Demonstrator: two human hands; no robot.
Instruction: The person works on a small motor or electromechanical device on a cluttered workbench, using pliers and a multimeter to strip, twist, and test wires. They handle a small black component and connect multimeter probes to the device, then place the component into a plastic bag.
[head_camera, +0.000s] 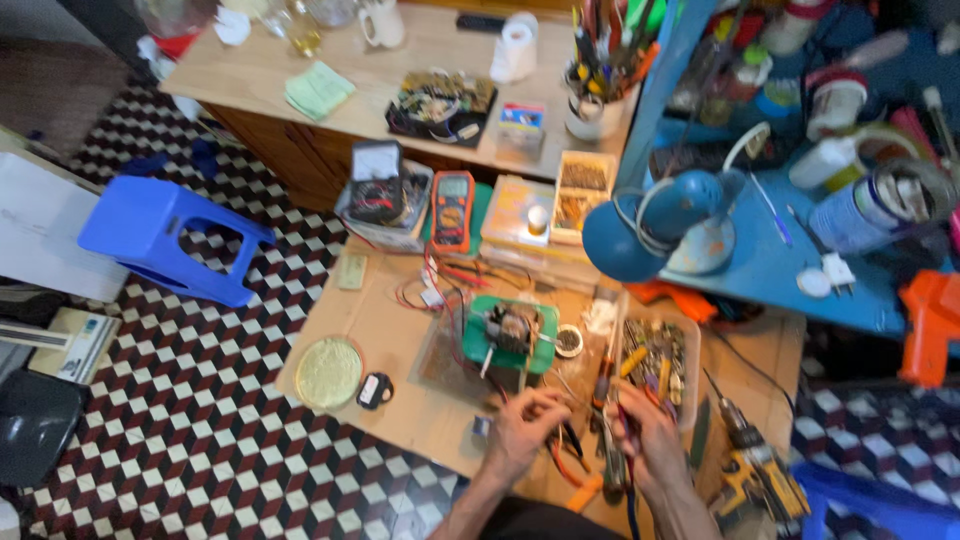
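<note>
My left hand (522, 432) is at the near edge of a low wooden board (400, 330), with its fingertips pinched on a thin wire end just in front of a green base carrying a small wound motor part (510, 335). Red wires run from that base toward my hands. Close beside it, my right hand (650, 440) is closed around a dark-handled hand tool (612, 470) that points down toward me. Orange-handled pliers (575, 465) lie between and below my hands. What sits between the fingertips is too small to make out.
A tray of mixed small parts (655, 360) and a yellow drill (755, 470) lie to the right. An orange multimeter (452, 210), a blue lamp (650, 220), a round yellow disc (328, 372) and a blue stool (160, 235) surround the board on a checkered floor.
</note>
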